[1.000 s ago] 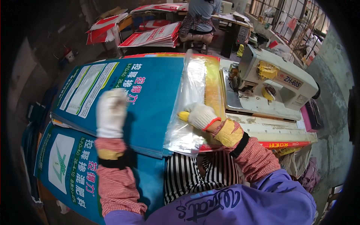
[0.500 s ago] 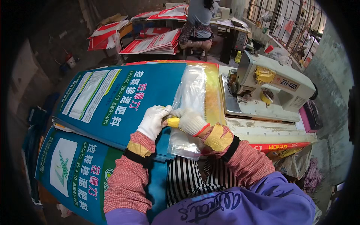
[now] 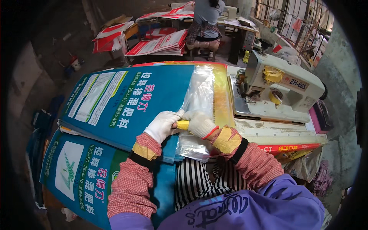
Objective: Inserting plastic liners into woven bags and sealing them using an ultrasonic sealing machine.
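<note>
Right now our right hand [image 3: 198,123] curls its gloved fingers shut around a small yellow tool [image 3: 183,125], and our left hand [image 3: 163,125] pinches the tool's other end. Both rest on the clear plastic liner [image 3: 199,96] (sticking out of the blue sack [image 3: 130,103]), beside the sewing machine [image 3: 280,90].

sacks [image 3: 126,101]: frame centre-left, on tabletop [image 3: 276,132]
sewing machine [image 3: 280,90]: right of sacks
seated person [image 3: 205,23]: top, behind
</note>
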Demonstrator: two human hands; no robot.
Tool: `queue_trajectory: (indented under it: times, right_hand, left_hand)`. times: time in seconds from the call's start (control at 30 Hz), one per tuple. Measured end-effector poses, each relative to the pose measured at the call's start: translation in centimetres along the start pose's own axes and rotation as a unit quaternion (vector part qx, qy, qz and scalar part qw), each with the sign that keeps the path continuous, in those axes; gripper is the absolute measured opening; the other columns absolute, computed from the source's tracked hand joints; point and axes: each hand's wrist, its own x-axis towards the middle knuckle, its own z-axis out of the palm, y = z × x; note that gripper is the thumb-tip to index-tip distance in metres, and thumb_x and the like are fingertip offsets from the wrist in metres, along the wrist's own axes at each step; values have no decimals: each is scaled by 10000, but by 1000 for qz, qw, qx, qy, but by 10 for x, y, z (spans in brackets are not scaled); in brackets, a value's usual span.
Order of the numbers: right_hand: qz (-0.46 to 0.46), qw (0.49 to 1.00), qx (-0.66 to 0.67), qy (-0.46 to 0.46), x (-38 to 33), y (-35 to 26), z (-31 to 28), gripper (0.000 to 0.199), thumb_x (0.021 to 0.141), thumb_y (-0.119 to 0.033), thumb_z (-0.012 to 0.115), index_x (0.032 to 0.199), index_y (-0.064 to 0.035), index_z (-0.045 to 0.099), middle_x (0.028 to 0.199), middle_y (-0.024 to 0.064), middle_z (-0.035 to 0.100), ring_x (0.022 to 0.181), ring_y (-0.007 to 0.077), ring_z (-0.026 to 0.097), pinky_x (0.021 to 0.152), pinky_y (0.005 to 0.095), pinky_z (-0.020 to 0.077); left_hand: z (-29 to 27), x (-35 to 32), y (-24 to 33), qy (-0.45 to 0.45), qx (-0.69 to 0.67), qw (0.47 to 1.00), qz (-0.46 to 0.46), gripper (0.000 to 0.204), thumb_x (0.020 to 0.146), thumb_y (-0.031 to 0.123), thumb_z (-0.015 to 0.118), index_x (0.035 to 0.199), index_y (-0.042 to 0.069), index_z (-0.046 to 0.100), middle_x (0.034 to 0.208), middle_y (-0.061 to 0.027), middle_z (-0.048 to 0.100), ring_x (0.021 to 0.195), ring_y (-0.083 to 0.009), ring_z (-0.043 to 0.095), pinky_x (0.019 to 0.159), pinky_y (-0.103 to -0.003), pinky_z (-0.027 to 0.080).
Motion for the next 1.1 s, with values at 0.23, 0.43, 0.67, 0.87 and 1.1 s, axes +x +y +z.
queue_trajectory:
  times: [0.23, 0.43, 0.67, 0.87, 1.1]
  right_hand:
    - [187, 981, 51, 20, -18, 1, -20, 279, 854, -375, 512, 893, -143, 661, 819, 122, 656, 776, 292, 641, 650, 396, 495]
    - [163, 970, -125, -130, -41, 9, -21, 339, 826, -380, 503, 922, -98, 666, 854, 162, 650, 785, 311, 638, 692, 403, 501]
    - [-131, 950, -118, 258, -43, -54, -47, 332, 735, -134, 594, 1057, -56, 567, 995, 144, 601, 889, 314, 587, 769, 378, 472]
    - [-239, 897, -1, -371, -61, -77, 62, 327, 777, -193, 532, 1038, 2, 550, 943, 197, 615, 861, 343, 610, 739, 417, 493]
    - [-290, 937, -187, 49, 52, -10, 14, 228, 759, -283, 605, 845, -74, 635, 816, 133, 640, 720, 292, 611, 630, 406, 476]
  left_hand:
    - [-19, 0, 48, 224, 217, 937, 157, 137, 834, 38, 521, 709, 23, 577, 703, -33, 562, 643, -107, 546, 562, -205, 430]
    - [-117, -55, 82, 509, 39, 852, 113, 222, 960, 111, 398, 912, -29, 563, 841, -82, 570, 736, -135, 559, 703, -226, 473]
    - [-41, -50, 116, 291, -297, 909, 31, 101, 897, 66, 526, 948, 17, 454, 780, -69, 525, 653, -112, 500, 598, -234, 445]
    - [-36, -30, 117, 281, -253, 923, 74, 99, 907, 64, 505, 896, 45, 409, 708, -35, 476, 562, -82, 424, 502, -206, 370]
    - [-52, -72, 135, 384, -159, 908, 51, 80, 913, 82, 496, 989, 92, 470, 721, 13, 476, 550, -40, 432, 473, -163, 366]
